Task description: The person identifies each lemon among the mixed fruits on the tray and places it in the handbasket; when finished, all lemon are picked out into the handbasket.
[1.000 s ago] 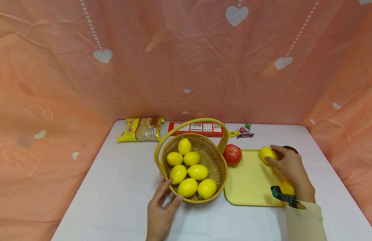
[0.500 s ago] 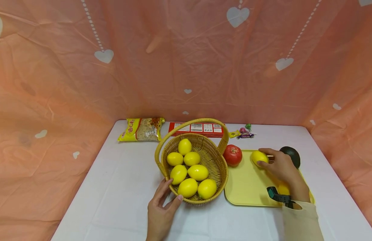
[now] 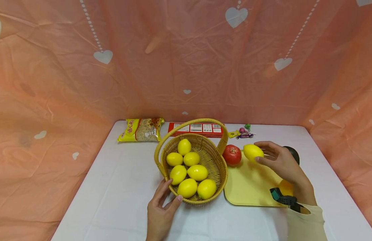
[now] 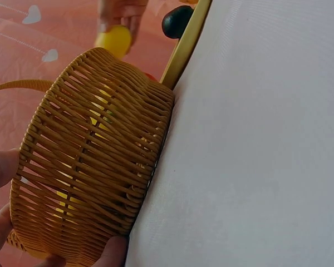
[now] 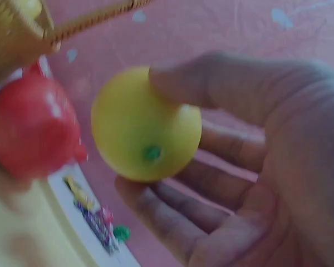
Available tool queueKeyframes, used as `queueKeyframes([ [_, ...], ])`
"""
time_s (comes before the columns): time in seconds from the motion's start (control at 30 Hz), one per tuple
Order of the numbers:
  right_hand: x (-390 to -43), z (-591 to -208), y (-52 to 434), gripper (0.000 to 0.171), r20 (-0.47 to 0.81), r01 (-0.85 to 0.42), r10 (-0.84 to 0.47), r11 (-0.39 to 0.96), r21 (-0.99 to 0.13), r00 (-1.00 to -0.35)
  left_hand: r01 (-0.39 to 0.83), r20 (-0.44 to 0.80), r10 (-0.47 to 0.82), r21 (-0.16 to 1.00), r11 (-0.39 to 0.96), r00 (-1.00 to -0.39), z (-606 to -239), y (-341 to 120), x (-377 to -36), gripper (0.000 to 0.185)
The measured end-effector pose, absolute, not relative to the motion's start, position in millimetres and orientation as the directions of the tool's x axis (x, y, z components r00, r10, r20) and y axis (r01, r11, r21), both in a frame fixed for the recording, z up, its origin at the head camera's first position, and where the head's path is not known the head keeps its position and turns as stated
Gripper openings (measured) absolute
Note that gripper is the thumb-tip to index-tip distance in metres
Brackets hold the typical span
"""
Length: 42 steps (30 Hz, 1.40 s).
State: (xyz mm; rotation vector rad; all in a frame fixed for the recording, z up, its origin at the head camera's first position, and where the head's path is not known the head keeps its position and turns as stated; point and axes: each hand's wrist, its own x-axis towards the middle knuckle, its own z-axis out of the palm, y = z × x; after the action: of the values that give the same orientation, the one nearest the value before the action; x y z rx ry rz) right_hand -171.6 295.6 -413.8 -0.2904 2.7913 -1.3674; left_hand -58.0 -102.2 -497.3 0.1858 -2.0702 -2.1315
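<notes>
My right hand (image 3: 274, 160) pinches a yellow lemon (image 3: 253, 152) (image 5: 146, 124) and holds it above the far left part of the yellow tray (image 3: 249, 184), beside a red tomato (image 3: 232, 155) (image 5: 30, 125). My left hand (image 3: 162, 204) rests with spread fingers against the near wall of the wicker basket (image 3: 217, 180) (image 4: 94, 167), which holds several lemons (image 3: 192, 174). Another lemon (image 3: 286, 187) lies on the tray, partly hidden by my right wrist.
A dark round object (image 3: 292, 153) sits at the tray's far right corner. A yellow snack bag (image 3: 140, 129), a red box (image 3: 198, 128) and wrapped candies (image 3: 243, 132) lie along the back of the white table (image 3: 113, 187). Pink cloth walls enclose it.
My right hand has lifted the lemon off the tray's far side and carried it left toward the tomato and basket. The left hand has stayed on the basket.
</notes>
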Motion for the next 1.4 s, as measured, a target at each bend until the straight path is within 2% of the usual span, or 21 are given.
queueKeyframes([
  [0.2,-171.7,-414.3,279.2,0.047,0.118,-0.262,-0.326,0.443,-0.857,-0.938,0.028,0.021,-0.203,0.999,-0.028,-0.979,-497.5,-102.5,-57.5,0.057],
  [0.53,-178.7,-426.8,236.7,0.042,0.122,-0.3,-0.535,0.261,-0.918,-0.836,0.025,0.019,-0.21,0.999,-0.026,-0.978,-497.2,-102.2,-57.1,0.057],
  [0.67,-176.3,-429.7,223.0,0.04,0.137,-0.36,-0.551,0.319,-0.877,-0.823,0.021,0.016,-0.204,1.0,-0.023,-0.979,-497.3,-103.0,-57.4,0.057],
  [0.83,-171.3,-428.6,207.2,0.042,0.173,-0.434,-0.5,0.469,-0.769,-0.848,0.021,0.016,-0.199,0.999,-0.025,-0.98,-497.4,-103.9,-57.9,0.057],
  [1.07,-165.8,-424.6,188.6,0.046,0.159,-0.429,-0.447,0.605,-0.671,-0.88,0.027,0.022,-0.202,0.999,-0.02,-0.979,-497.1,-103.8,-58.4,0.057],
  [1.4,-164.3,-423.9,182.5,0.036,0.206,-0.485,-0.472,0.605,-0.632,-0.857,0.029,0.024,-0.2,0.999,-0.02,-0.98,-498.0,-102.8,-58.3,0.057],
])
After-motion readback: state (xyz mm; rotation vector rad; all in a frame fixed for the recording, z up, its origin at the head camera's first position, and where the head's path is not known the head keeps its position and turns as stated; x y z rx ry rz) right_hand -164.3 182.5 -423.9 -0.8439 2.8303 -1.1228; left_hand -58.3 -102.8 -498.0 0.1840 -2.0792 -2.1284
